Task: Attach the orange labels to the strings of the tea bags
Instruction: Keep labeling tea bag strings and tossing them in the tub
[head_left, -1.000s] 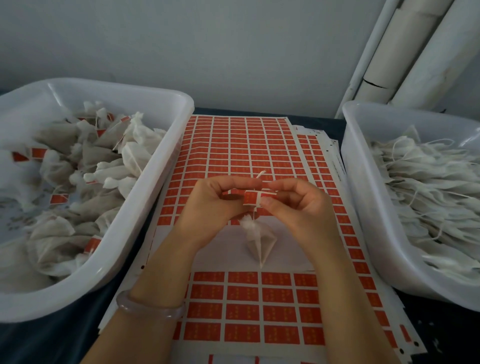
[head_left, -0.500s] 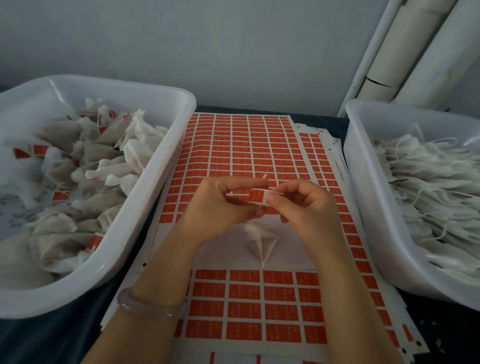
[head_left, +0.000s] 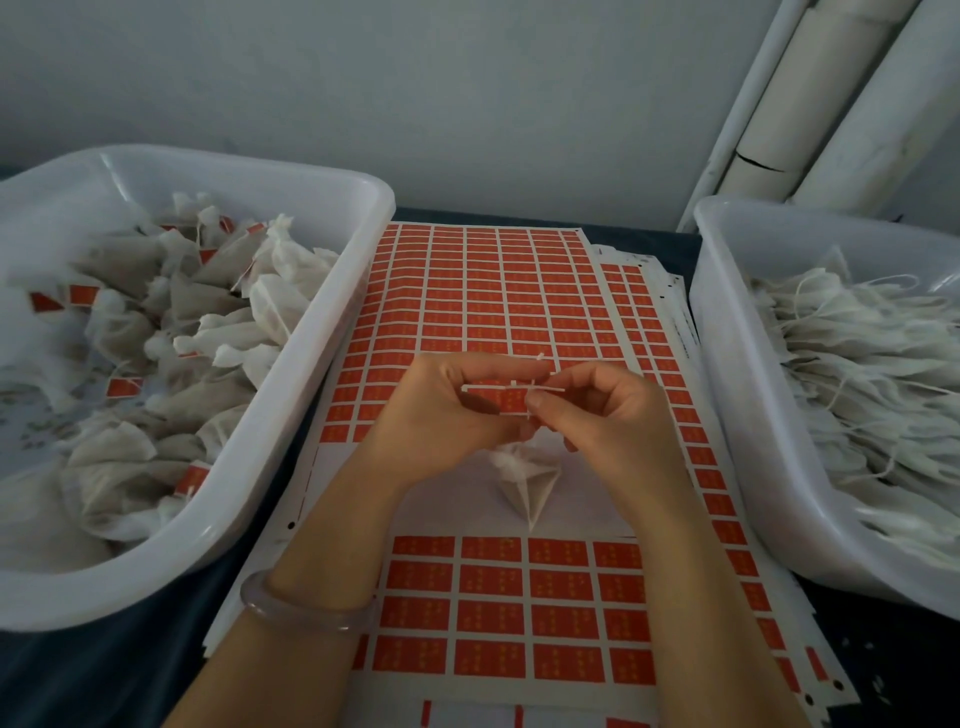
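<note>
My left hand and my right hand meet over the middle of the label sheet. Between thumbs and forefingers they pinch one orange label, lying flat and seen edge-on, with the string's white end poking up behind it. A white pyramid tea bag hangs below the hands on that string, over a bare strip of backing paper. How the string lies inside the label is hidden by my fingers.
A white tub on the left holds tea bags with orange labels. A white tub on the right holds unlabelled bags with loose strings. More label sheets are stacked underneath. White pipes stand at the back right.
The label between my fingers has turned from facing me to lying flat and wider. The tea bag hangs in nearly the same place.
</note>
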